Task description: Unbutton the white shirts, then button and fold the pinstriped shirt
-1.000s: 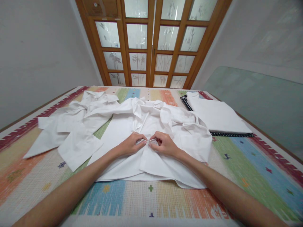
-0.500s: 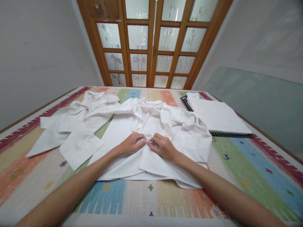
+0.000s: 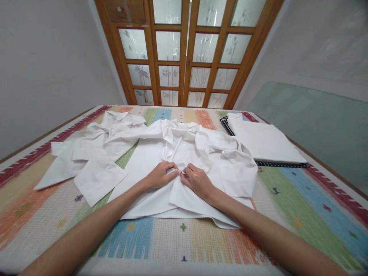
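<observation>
A white shirt (image 3: pixel 234 168) lies spread and creased in front of me, its hem toward me. My left hand (image 3: pixel 162 174) pinches a fold of its cloth near the middle of the front. Close beside it, my right hand (image 3: pixel 197 178) pinches the facing edge, thumb and fingertips almost touching those of the left. The cloth is gathered and lifted slightly between them. Whether a button sits under the fingertips is too small to tell.
Another crumpled white garment (image 3: pixel 100 172) lies to the left, touching the shirt. A folded white garment with black patterned trim (image 3: pixel 264 143) is at the back right. A striped patterned cloth (image 3: pixel 166 241) covers the table. Beyond stand wood-framed glass doors (image 3: pixel 184 50).
Fingers of my right hand have shifted slightly at the cloth edge, curling closer to the left fingertips. My left hand stays almost in place, and the shirt lies nearly as before.
</observation>
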### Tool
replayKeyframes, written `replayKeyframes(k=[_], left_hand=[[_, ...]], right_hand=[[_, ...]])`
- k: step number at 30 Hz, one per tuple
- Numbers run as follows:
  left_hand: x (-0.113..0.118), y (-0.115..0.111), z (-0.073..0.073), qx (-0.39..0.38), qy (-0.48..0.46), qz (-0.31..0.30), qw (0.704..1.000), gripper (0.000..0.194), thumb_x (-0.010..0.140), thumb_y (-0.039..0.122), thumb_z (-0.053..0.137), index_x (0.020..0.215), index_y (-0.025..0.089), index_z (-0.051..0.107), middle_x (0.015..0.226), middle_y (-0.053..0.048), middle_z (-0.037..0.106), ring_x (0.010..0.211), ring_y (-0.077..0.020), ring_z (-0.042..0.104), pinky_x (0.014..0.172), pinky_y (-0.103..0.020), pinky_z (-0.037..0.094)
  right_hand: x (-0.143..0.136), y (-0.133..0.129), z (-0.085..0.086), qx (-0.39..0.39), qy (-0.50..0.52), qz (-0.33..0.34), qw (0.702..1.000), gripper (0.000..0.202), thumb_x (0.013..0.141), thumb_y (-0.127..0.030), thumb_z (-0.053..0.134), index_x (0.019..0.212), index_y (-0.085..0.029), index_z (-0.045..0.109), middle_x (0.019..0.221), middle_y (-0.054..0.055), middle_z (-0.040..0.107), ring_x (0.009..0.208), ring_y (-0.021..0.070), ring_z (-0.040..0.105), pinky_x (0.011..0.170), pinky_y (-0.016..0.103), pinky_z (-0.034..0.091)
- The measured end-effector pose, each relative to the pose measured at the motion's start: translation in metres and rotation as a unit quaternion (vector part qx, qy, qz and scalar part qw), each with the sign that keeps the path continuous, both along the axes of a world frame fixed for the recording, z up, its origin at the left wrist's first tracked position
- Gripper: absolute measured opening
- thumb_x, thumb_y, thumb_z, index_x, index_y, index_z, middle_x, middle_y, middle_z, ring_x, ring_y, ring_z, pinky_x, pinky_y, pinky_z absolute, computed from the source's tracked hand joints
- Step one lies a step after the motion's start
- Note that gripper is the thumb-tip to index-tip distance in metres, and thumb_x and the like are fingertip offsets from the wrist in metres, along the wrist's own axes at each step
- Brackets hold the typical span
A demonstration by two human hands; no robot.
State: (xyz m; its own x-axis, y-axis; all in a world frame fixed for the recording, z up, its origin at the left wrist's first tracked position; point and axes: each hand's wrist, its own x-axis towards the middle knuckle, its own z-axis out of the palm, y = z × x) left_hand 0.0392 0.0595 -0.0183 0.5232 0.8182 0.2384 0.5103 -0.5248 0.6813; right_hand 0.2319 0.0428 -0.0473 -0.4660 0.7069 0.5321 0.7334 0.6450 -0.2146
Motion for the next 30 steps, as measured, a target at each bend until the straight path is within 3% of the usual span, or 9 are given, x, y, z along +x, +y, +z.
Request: replayKeyframes(k=[7,19,30], left_hand=[[0.001,-0.001,-0.002,-0.012,-0.041,-0.020,0.999,0.021,0.086,0.025,0.054,0.099,0.018,0.069,0.094,-0.002,0.073,0.081,-0.0155,0.064,0.077,-0.026,0.045],[0.003,0.001,0.001,-0.027,-0.057,-0.019,0.998,0.020,0.084,0.025,0.055,0.092,0.016,0.070,0.084,-0.001,0.073,0.073,-0.0141,0.062,0.070,-0.024,0.045],[0.003,-0.003,0.003,-0.029,-0.054,-0.009,0.998,0.017,0.079,0.021,0.056,0.082,0.016,0.072,0.076,-0.001,0.072,0.069,-0.0126,0.060,0.066,-0.023,0.042]], right_hand=[[0.000,-0.001,-0.001,0.024,-0.015,-0.001,1.000,0.011,0.085,-0.014,0.050,0.076,-0.019,0.051,0.072,0.003,0.054,0.064,0.0168,0.055,0.059,0.028,0.044],[-0.004,-0.003,0.003,0.008,-0.031,-0.020,0.999,0.009,0.081,-0.013,0.048,0.076,-0.020,0.047,0.073,0.004,0.056,0.067,0.0180,0.056,0.062,0.028,0.044],[0.007,0.005,0.007,-0.071,0.004,-0.059,0.996,0.012,0.083,-0.017,0.045,0.072,-0.020,0.046,0.070,0.001,0.054,0.063,0.0151,0.050,0.061,0.026,0.037]])
